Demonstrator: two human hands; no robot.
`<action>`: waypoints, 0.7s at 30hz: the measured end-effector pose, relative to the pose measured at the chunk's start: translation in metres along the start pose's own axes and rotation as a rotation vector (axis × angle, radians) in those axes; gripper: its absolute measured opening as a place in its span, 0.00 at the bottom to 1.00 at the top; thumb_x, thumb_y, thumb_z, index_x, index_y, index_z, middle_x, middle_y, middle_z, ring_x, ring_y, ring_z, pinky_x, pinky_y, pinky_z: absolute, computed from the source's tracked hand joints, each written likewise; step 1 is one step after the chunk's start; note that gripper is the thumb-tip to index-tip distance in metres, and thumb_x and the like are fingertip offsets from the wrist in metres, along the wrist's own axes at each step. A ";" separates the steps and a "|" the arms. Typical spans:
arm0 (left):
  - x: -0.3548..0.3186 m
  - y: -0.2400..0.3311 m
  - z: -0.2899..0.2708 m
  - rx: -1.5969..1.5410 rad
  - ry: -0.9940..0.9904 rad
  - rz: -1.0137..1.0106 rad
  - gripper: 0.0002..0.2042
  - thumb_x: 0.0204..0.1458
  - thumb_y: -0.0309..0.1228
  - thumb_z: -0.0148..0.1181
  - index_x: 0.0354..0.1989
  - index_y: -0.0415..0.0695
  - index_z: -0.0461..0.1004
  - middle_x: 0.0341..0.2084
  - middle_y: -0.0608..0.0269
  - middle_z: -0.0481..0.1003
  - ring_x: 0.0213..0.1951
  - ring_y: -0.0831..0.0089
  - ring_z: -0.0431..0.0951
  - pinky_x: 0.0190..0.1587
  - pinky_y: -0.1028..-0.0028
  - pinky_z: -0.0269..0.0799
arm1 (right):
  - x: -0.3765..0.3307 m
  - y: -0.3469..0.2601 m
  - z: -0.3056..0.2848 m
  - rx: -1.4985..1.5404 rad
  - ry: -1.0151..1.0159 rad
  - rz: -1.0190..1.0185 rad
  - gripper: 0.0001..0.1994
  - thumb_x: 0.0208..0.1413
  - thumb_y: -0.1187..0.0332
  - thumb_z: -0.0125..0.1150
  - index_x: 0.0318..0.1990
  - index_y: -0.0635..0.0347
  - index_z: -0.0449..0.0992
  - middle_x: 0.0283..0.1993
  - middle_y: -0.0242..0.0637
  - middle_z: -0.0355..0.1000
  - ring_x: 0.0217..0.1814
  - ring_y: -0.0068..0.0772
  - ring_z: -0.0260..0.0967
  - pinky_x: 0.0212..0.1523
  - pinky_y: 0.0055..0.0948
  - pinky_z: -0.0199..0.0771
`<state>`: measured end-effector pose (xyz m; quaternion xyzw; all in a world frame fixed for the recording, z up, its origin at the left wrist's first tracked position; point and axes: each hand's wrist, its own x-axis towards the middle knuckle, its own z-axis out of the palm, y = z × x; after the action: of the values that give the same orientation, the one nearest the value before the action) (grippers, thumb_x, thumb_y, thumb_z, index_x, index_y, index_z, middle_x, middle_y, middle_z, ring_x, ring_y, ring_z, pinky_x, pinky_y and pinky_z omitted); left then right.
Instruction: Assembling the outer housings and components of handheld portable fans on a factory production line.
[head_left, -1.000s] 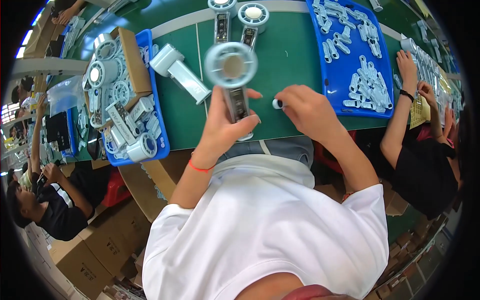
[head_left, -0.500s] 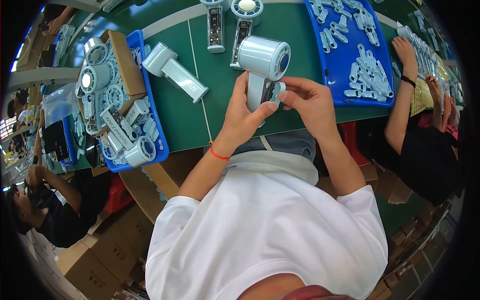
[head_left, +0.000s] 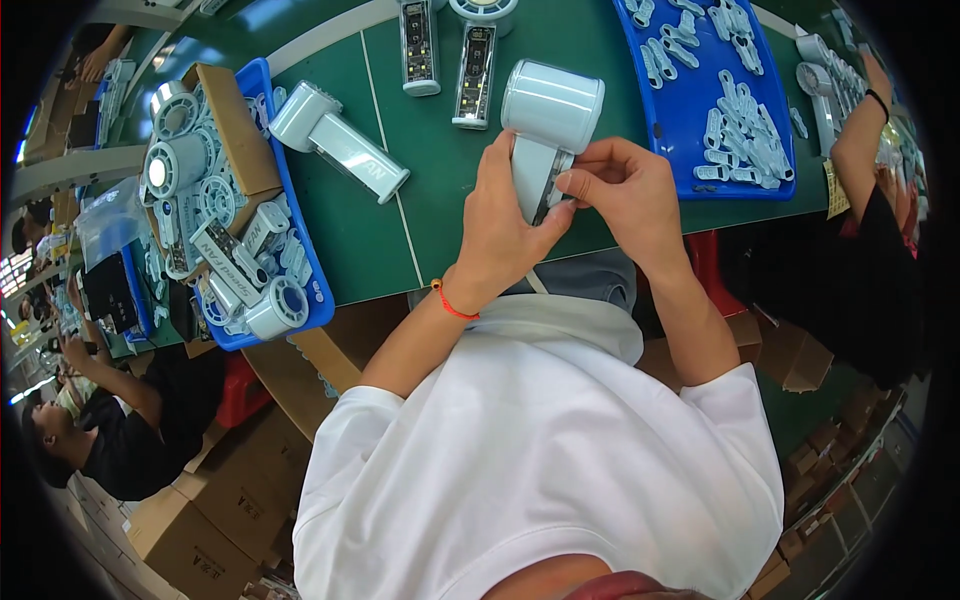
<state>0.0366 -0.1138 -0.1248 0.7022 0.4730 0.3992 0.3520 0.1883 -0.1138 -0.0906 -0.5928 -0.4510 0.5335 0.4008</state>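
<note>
My left hand (head_left: 505, 215) is wrapped round the handle of a pale blue-grey handheld fan (head_left: 553, 105), its round head up and tilted away to the right. A dark strip of the fan's inside shows along the handle's right side. Against that side, the thumb and fingers of my right hand (head_left: 625, 195) are pinched together. They close on a small light-blue plastic piece, which the fingers now mostly hide. Beyond my hands lie two fans with bare circuit boards in their handles, the nearer one (head_left: 475, 75) just left of the held fan. Another fan (head_left: 350, 155) with a covered handle lies further left.
A blue tray (head_left: 670, 150) of small light-blue plastic pieces (head_left: 740, 130) is at the right. At the left, a blue bin (head_left: 318, 290) and a cardboard box (head_left: 250, 140) hold fans and parts. Co-workers sit on both sides, and a red stool (head_left: 240, 390) stands at the left.
The held fan has turned, so its round end face no longer shows. The small plastic piece, visible before, is now mostly covered by my right fingers at the handle. The right-hand co-worker's arm moved away.
</note>
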 end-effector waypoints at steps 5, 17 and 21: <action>0.004 0.002 -0.002 -0.045 0.017 -0.023 0.35 0.38 0.29 0.62 0.56 0.31 0.53 0.42 0.42 0.69 0.40 0.50 0.74 0.40 0.64 0.71 | 0.006 -0.006 0.000 0.014 -0.028 0.074 0.10 0.44 0.72 0.67 0.31 0.67 0.73 0.28 0.37 0.74 0.29 0.22 0.72 0.24 0.18 0.71; 0.003 -0.013 -0.010 -0.286 -0.149 -0.180 0.34 0.40 0.28 0.60 0.57 0.32 0.53 0.40 0.42 0.69 0.38 0.53 0.74 0.41 0.67 0.70 | 0.018 0.019 0.015 0.287 -0.267 -0.092 0.32 0.46 0.58 0.67 0.55 0.67 0.62 0.47 0.40 0.68 0.50 0.29 0.65 0.53 0.29 0.64; 0.004 0.003 -0.014 -0.145 -0.053 0.131 0.38 0.40 0.26 0.61 0.61 0.32 0.48 0.46 0.45 0.64 0.43 0.57 0.71 0.45 0.67 0.68 | 0.009 0.009 0.030 0.117 -0.114 -0.122 0.33 0.45 0.54 0.67 0.55 0.65 0.65 0.51 0.38 0.68 0.53 0.29 0.63 0.54 0.26 0.61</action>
<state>0.0258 -0.1094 -0.1155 0.7146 0.3867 0.4355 0.3875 0.1593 -0.1079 -0.1054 -0.5084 -0.4763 0.5663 0.4404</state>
